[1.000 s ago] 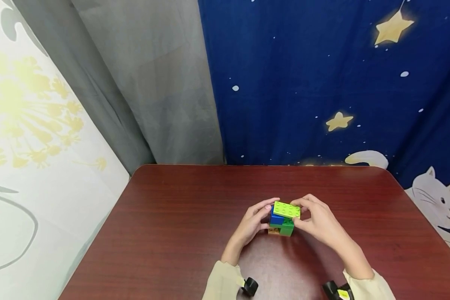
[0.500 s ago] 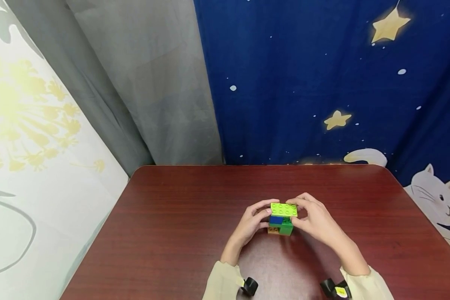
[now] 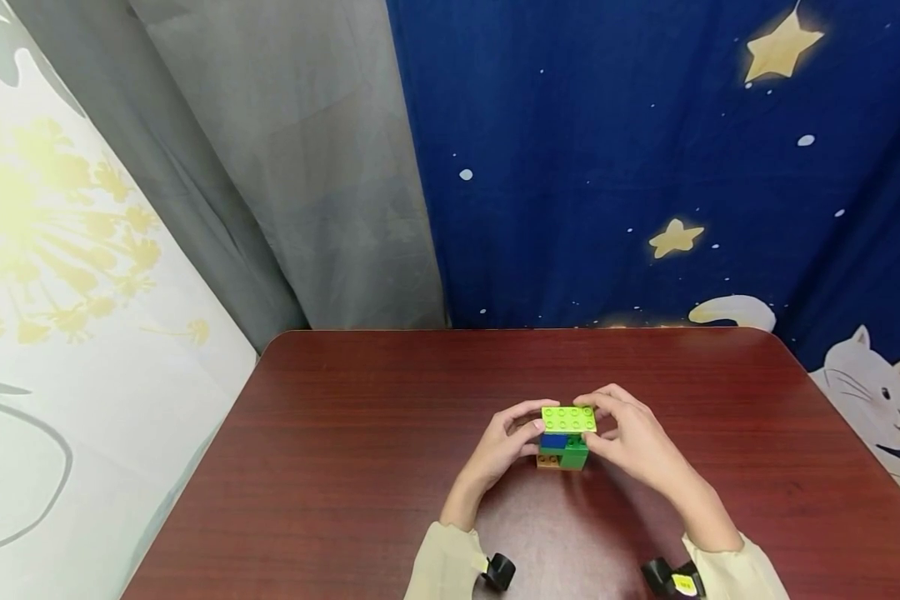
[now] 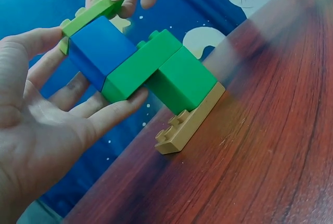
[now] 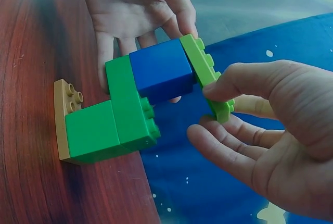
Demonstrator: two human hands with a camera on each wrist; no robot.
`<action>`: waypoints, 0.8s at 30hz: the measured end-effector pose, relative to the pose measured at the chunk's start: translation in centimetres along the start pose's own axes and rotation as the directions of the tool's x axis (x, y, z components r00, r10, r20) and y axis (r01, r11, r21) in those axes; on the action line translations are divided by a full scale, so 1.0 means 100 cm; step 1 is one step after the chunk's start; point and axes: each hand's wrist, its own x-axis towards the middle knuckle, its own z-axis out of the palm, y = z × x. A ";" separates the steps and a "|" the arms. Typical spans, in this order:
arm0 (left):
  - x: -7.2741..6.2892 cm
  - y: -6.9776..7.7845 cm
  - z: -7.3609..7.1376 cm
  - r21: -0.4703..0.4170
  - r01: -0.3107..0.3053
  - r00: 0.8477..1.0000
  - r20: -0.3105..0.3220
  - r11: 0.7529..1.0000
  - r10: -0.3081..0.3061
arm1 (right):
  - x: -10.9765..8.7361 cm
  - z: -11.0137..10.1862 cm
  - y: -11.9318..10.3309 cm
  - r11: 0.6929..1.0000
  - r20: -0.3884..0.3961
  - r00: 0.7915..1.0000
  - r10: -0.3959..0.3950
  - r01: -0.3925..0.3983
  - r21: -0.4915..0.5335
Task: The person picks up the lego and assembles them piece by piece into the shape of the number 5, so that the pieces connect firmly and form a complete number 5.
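Note:
A stack of toy building blocks stands on the table. Its tan base plate [image 4: 193, 126] carries a green block [image 4: 188, 81], with another green block [image 4: 143, 65] overhanging above. Over the overhang sits a blue block [image 4: 101, 52], topped by a thin lime-green brick [image 3: 568, 419] that juts out to the right. My right hand [image 3: 637, 437] pinches the lime-green brick's right end between thumb and fingers. At the stack's left side, my left hand [image 3: 497, 450] holds it, thumb at the lime-green brick's left end and other fingers around the blue and upper green blocks.
The dark red wooden table [image 3: 345, 433] extends around the stack. Behind it hang a grey curtain [image 3: 300, 167] and a blue star-patterned curtain [image 3: 570, 167]. Black wrist cameras [image 3: 499, 572] sit at both cuffs.
The lime-green brick, slanted across the stack a second ago, has turned and shifted slightly left. It now lies straight along the blue block. Both hands stay on the stack; the right moved with the brick.

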 end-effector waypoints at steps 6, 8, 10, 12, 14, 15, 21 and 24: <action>0.000 0.000 -0.002 -0.006 0.006 1.000 0.008 1.000 -0.006 | 0.000 -0.002 -0.002 1.000 -0.010 1.000 -0.015 0.015 0.002; 0.000 0.000 -0.001 -0.007 -0.001 1.000 0.002 1.000 0.001 | 0.001 -0.002 -0.001 1.000 -0.011 1.000 -0.021 0.021 0.012; 0.000 -0.001 -0.002 -0.004 -0.008 1.000 -0.004 1.000 0.008 | 0.001 -0.003 -0.001 0.999 -0.014 1.000 -0.028 0.028 0.018; 0.000 -0.001 -0.001 -0.003 -0.011 1.000 -0.006 1.000 0.011 | 0.001 -0.004 -0.001 0.999 -0.015 0.999 -0.032 0.033 0.022; 0.001 -0.002 -0.001 -0.004 -0.010 1.000 -0.002 1.000 0.010 | 0.002 -0.004 -0.001 0.999 -0.015 0.999 -0.034 0.034 0.018; 0.001 -0.002 -0.001 -0.004 -0.009 1.000 0.000 1.000 0.009 | 0.002 -0.005 -0.001 0.999 -0.013 0.999 -0.035 0.035 0.013; 0.001 -0.001 -0.001 0.008 -0.027 1.000 -0.012 1.000 0.027 | 0.005 -0.006 -0.002 1.000 0.006 0.999 -0.031 0.031 0.004; 0.000 0.000 0.000 0.006 -0.031 0.999 -0.013 0.999 0.031 | 0.005 -0.007 -0.002 1.000 0.013 1.000 -0.022 0.022 0.003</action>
